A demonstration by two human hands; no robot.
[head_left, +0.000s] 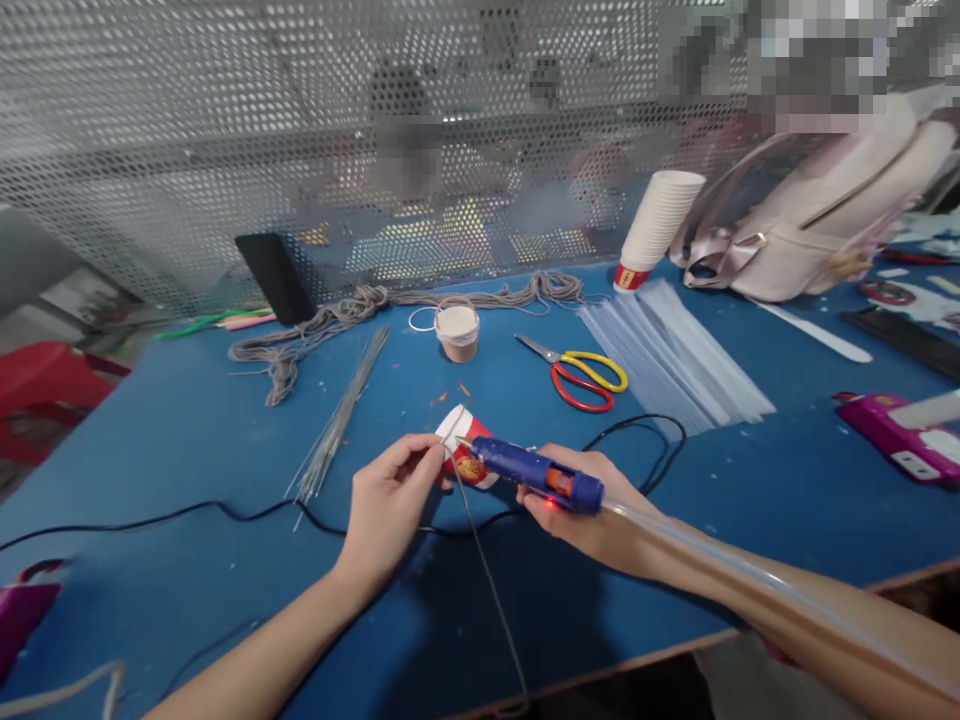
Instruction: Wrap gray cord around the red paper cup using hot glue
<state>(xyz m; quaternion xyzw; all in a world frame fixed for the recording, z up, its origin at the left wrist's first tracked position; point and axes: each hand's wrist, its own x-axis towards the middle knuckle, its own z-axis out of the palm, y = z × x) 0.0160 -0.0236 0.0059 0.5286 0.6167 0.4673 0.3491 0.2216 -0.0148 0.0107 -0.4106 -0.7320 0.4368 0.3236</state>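
Observation:
My left hand [397, 495] pinches a thin grey cord [485, 560] against the rim of a red and white paper cup [480, 434]. The cup lies tilted, and the cord hangs down past the table's front edge. Wrapped around a blue glue gun [525, 468], my right hand [581, 515] keeps its metal tip at the white part of the cup, close to my left fingertips. A red light glows on the gun, and a long clear glue stick [697, 548] runs out of its back over my right forearm.
Beyond the cup stand a small covered cup [457, 333] and scissors [577, 372]. Wires [341, 425] lie left, grey cord bundles [345, 310] behind. Stacked cups [660, 225], pale strips [675, 360] and a bag [810, 220] are at right. A black cable [217, 507] crosses the blue table [187, 430].

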